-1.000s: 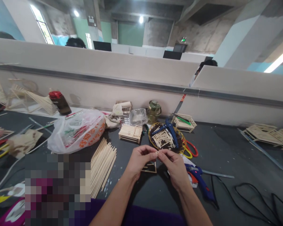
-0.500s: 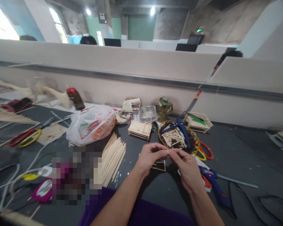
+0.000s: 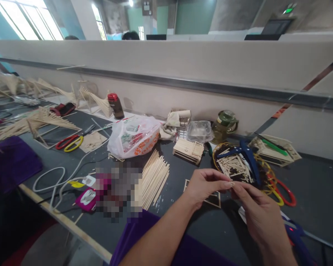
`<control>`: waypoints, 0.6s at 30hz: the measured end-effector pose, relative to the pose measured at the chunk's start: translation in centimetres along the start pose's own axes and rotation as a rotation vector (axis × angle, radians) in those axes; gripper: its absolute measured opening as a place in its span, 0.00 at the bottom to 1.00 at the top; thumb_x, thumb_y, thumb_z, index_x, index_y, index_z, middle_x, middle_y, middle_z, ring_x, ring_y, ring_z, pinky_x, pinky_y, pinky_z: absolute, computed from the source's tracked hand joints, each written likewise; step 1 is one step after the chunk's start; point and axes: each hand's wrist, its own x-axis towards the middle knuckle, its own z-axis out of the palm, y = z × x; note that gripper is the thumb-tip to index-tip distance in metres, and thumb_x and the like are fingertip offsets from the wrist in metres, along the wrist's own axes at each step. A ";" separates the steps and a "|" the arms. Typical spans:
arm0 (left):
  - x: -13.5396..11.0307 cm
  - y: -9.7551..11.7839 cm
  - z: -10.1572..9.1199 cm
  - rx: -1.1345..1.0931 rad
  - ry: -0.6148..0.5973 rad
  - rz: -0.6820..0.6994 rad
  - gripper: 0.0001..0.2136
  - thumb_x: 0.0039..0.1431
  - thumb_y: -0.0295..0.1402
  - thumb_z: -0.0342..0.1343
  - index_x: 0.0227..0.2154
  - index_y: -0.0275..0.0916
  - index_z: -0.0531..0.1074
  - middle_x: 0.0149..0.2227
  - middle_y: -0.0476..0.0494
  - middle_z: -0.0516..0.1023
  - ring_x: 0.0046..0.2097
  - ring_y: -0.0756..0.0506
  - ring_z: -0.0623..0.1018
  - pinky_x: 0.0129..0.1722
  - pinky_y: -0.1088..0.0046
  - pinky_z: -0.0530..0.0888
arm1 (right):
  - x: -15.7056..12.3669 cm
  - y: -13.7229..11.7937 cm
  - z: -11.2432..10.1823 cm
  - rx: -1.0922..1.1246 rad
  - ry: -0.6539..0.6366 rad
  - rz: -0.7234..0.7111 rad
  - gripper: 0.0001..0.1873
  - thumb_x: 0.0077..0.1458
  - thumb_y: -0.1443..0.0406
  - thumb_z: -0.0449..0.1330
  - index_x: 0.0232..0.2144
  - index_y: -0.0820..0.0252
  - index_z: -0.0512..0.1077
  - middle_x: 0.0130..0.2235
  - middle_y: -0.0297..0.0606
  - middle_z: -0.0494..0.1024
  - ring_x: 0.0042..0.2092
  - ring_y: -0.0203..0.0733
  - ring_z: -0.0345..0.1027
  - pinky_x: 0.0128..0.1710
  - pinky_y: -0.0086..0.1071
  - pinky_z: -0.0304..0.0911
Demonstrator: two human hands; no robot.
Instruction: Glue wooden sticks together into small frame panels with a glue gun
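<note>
My left hand (image 3: 202, 186) and my right hand (image 3: 262, 208) meet fingertip to fingertip above the dark table. Both are closed in a pinch on one small pale wooden piece (image 3: 232, 183), mostly covered by the fingers. Flat on the table behind my left hand lies a thin wooden stick frame (image 3: 216, 204), partly hidden. Just beyond the hands is a basket (image 3: 262, 173) of short cut sticks (image 3: 233, 167) with a blue tool (image 3: 255, 166) across it. A blue glue gun (image 3: 296, 231) with a red light lies to the right, partly behind my right wrist.
Long wooden sticks (image 3: 155, 181) lie in a bundle left of my arm. Behind stand a small stick model (image 3: 188, 150), a plastic bag (image 3: 133, 136) and a green jug (image 3: 224, 125). Red-and-yellow scissors (image 3: 287, 192) rest at right. Another person's purple-clad part (image 3: 15, 162) shows at left.
The head view has turned left, so the scene sits further right and more of the left table shows. Both hands keep pinching the small piece.
</note>
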 end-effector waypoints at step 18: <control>0.0 -0.2 0.2 -0.021 -0.010 0.022 0.11 0.43 0.35 0.67 0.30 0.36 0.80 0.29 0.44 0.78 0.30 0.52 0.73 0.35 0.73 0.69 | -0.1 0.9 -0.8 -0.246 0.127 -0.018 0.18 0.44 0.53 0.66 0.36 0.56 0.77 0.33 0.35 0.79 0.34 0.41 0.70 0.35 0.29 0.67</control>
